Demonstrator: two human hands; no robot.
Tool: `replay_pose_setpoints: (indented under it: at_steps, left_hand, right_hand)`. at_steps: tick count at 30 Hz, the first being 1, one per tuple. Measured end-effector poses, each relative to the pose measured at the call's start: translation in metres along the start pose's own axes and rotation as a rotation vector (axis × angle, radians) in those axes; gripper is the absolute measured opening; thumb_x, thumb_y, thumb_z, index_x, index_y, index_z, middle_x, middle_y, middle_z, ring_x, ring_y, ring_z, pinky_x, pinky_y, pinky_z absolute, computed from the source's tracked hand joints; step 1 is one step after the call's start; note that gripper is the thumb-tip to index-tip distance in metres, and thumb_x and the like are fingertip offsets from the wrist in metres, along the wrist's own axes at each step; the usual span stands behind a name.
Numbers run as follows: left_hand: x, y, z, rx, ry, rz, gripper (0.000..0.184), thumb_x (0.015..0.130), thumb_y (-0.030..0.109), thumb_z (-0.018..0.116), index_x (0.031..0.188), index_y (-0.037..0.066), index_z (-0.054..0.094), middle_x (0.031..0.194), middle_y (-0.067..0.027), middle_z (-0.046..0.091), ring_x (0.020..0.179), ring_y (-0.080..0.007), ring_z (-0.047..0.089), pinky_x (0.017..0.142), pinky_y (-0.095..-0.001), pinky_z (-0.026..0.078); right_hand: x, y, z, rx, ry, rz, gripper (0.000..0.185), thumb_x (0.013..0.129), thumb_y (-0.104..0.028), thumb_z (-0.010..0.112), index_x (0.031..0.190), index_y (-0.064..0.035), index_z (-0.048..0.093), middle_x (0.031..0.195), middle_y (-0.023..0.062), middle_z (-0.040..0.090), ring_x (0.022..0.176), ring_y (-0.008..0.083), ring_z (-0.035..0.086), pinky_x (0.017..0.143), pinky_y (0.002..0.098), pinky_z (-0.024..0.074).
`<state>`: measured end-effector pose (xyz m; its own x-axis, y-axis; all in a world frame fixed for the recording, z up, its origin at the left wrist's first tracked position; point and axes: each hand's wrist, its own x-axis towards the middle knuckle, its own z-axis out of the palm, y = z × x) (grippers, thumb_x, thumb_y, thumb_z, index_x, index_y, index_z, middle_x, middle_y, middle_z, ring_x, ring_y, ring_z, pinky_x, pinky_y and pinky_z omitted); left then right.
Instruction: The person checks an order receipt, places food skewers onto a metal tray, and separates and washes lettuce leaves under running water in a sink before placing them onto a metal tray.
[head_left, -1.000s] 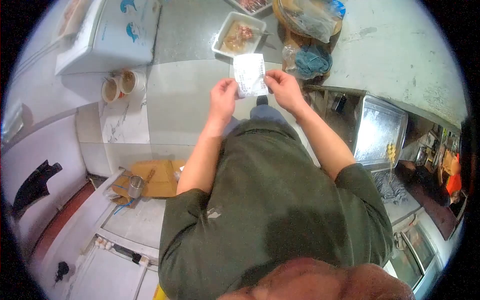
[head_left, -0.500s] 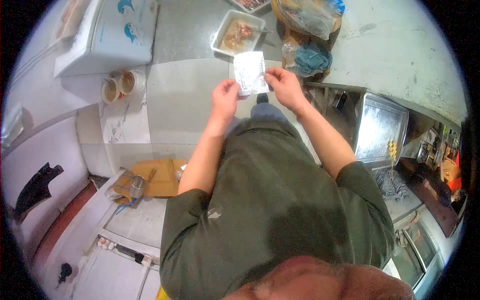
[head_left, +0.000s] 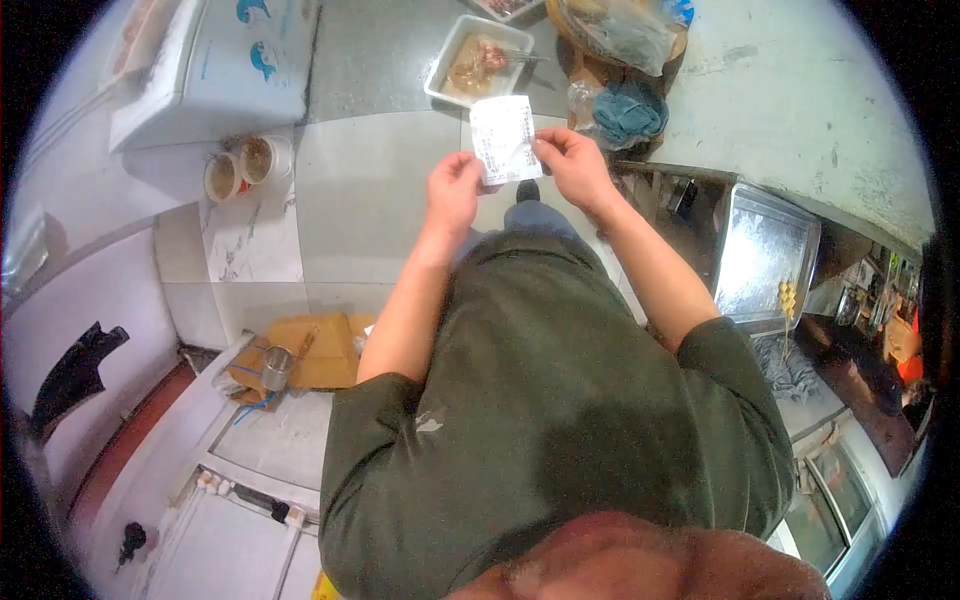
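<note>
A white printed paper slip (head_left: 505, 138), much like a receipt, is held out in front of my body. My left hand (head_left: 456, 192) pinches its lower left edge between thumb and fingers. On the other side, my right hand (head_left: 572, 165) grips the right edge, thumb on top. Rows of dark print cover the slip, too small to read. Just beyond it, a white tray (head_left: 440, 92) holds skewered meat pieces in a brownish liquid.
A white box with blue dolphin prints (head_left: 215, 85) stands at upper left, near two tubs (head_left: 270, 160). To the right are a pale counter (head_left: 770, 110), a teal cloth (head_left: 630, 112) and a metal tray (head_left: 755, 240). A metal cup (head_left: 277, 368) rests by cardboard (head_left: 325, 350) at lower left.
Both hands and the slip have shifted very slightly upward in the view. The grip on the slip looks the same.
</note>
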<state>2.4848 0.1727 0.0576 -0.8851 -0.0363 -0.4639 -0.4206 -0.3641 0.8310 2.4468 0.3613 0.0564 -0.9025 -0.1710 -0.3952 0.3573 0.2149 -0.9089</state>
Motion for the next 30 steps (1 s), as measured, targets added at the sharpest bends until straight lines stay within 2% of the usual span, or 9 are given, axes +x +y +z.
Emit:
replay_pose_setpoints:
  at_steps: [8,14,30]
  left_hand:
    - [0.001,0.001,0.003,-0.003,0.004,-0.008,0.018,0.087,0.009,0.051,0.093,-0.007,0.056,0.088,-0.0121,0.063,0.077,-0.0179,0.062,0.068,-0.0298,0.053]
    - [0.005,0.002,-0.004,0.002,-0.021,0.015,0.014,0.090,0.010,0.051,0.093,-0.003,0.057,0.087,-0.0081,0.062,0.077,-0.0155,0.061,0.069,-0.0311,0.053]
    - [0.005,0.001,-0.011,0.006,-0.014,-0.005,0.017,0.089,0.011,0.054,0.096,-0.004,0.057,0.088,-0.0099,0.063,0.077,-0.0161,0.061,0.071,-0.0305,0.053]
  right_hand:
    - [0.003,-0.001,-0.004,-0.022,-0.007,-0.014,0.032,0.089,-0.024,0.058,0.104,0.0033,0.061,0.085,0.0091,0.066,0.074,0.0130,0.058,0.068,0.0274,0.0471]
    - [0.003,-0.006,-0.001,-0.018,0.002,-0.027,0.032,0.088,-0.025,0.058,0.104,0.0032,0.062,0.085,0.0106,0.066,0.075,0.0141,0.060,0.070,0.0279,0.0479]
    - [0.006,-0.006,0.005,-0.056,0.014,-0.029,0.031,0.088,-0.025,0.058,0.103,0.0020,0.063,0.082,0.0100,0.066,0.071,0.0136,0.059,0.067,0.0276,0.0472]
